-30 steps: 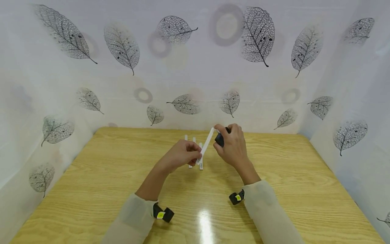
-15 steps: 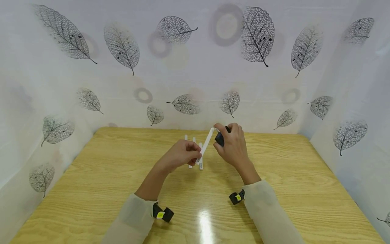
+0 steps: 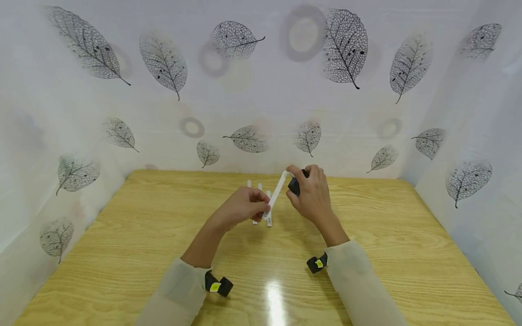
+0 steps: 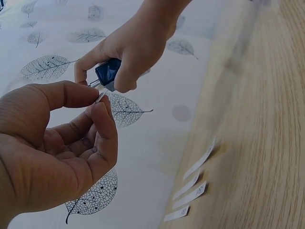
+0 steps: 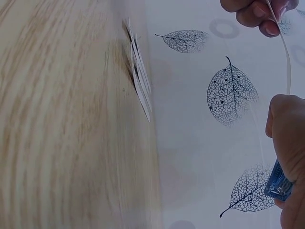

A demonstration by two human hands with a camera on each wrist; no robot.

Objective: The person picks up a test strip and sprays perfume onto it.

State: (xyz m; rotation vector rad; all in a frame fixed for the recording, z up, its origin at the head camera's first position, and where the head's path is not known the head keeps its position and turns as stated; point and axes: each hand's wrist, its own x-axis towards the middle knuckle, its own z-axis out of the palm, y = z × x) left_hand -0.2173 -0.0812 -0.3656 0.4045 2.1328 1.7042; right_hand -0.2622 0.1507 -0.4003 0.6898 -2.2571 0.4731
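My left hand [image 3: 240,208] pinches the lower end of a narrow white paper strip [image 3: 277,190] between thumb and fingers. The strip slants up to the right, held above the table, and bows slightly in the right wrist view. My right hand [image 3: 313,194] grips a small dark blue perfume bottle [image 4: 108,71], its index finger bent over the silvery top. That top points toward the strip's upper end, close by. Much of the bottle is hidden by the hand. Several similar strips [image 4: 195,193] with small printed labels lie side by side on the table, partly behind my left hand in the head view.
A wood-grain table [image 3: 367,271] reaches back to a pale curtain [image 3: 261,99] printed with dark leaves, which also stands at both sides. Black cameras on straps sit at the left wrist [image 3: 220,286] and right wrist [image 3: 316,263].
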